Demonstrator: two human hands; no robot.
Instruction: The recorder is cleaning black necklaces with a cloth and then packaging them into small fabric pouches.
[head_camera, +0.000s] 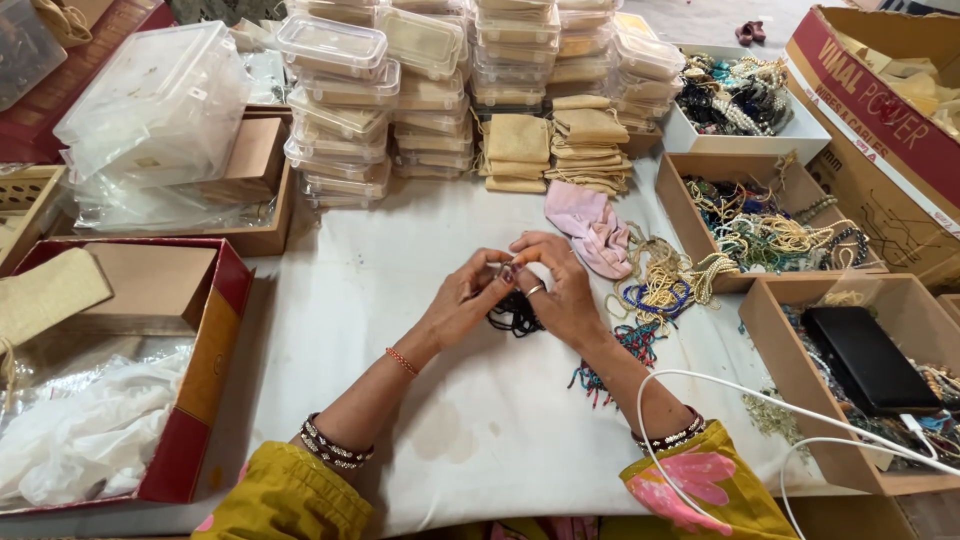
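Note:
My left hand (468, 297) and my right hand (556, 283) meet at the middle of the white-covered table (380, 300). Both pinch a black beaded necklace (514, 313), whose strands hang down between the palms onto the cloth. A ring shows on a right-hand finger, and bangles sit on both wrists. Just past my right hand lies a pink cloth pouch (590, 225). To its right rests a loose heap of bead strings (655, 285) in cream, blue and teal.
Stacks of clear plastic boxes (400, 90) and beige pouches (555, 140) line the back. Cardboard trays of jewellery (760, 225) stand at the right, one holding a black case (865, 360). A red box (200, 350) with plastic wrap sits left. White cables (720, 385) cross the near right.

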